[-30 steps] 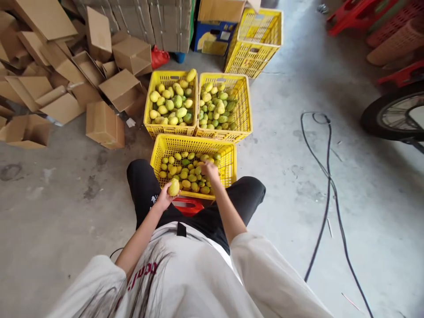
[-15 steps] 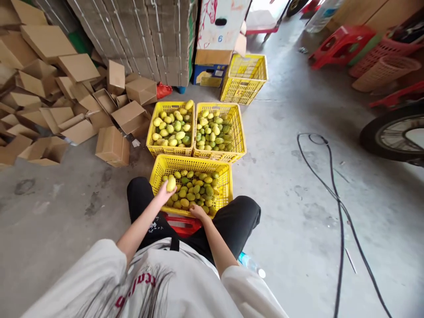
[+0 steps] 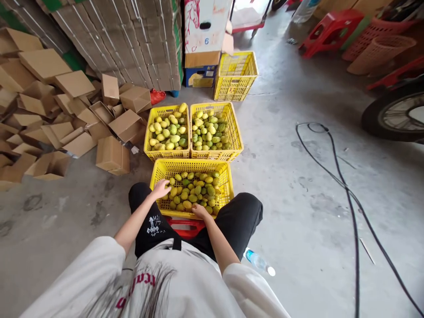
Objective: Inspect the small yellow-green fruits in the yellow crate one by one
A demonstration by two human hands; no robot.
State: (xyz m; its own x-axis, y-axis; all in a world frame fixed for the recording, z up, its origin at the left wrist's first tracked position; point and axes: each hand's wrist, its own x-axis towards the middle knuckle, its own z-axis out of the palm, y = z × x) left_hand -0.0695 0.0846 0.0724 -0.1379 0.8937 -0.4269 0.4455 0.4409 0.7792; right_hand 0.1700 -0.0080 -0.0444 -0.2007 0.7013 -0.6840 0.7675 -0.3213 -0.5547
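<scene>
Small yellow-green mangoes (image 3: 198,190) cover much of the bottom of the front yellow crate (image 3: 192,164), which stands between my knees. Over its left side is my left hand (image 3: 161,189), fingers stretched out beside the nearest mangoes, with no fruit visible in it. My right hand (image 3: 200,211) is at the crate's near edge, its fingers curled down by the mangoes; what they hold, if anything, is hidden. Just beyond stand two more yellow crates, the left crate (image 3: 168,153) and the right crate (image 3: 236,132), both containing mangoes.
Loose cardboard boxes (image 3: 112,155) pile up at the left, before strapped cardboard stacks (image 3: 132,48). Another yellow crate (image 3: 236,79) stands farther back. A black cable (image 3: 344,185) lies to the right, near a wheel (image 3: 394,112). A plastic bottle (image 3: 258,261) lies by my right leg.
The yellow mango that was in my left hand is no longer in it, and that hand has moved slightly left. My right hand stays at the near edge. The camera view has shifted.
</scene>
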